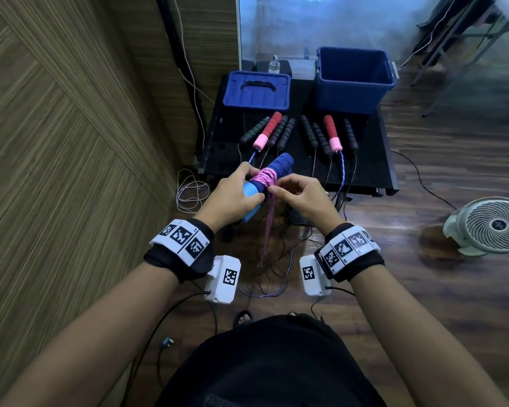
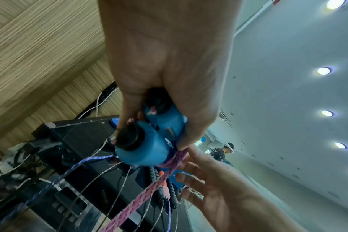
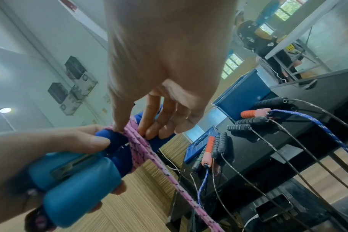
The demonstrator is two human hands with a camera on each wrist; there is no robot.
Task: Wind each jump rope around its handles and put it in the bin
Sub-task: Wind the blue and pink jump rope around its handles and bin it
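Note:
My left hand grips two blue jump-rope handles held side by side above the table's front edge. A pink rope is wound several times round their middle. Its loose tail hangs to the floor. My right hand pinches the pink rope against the handles. In the left wrist view my left hand wraps the light blue handle ends. The right wrist view has my right hand with its fingertips on the pink coils. An open blue bin stands at the table's back right.
Several more jump ropes with black, red and pink handles lie in a row on the black table, their cords trailing to the floor. The bin's blue lid lies at the back left. A fan stands on the floor to the right, and a wood wall on the left.

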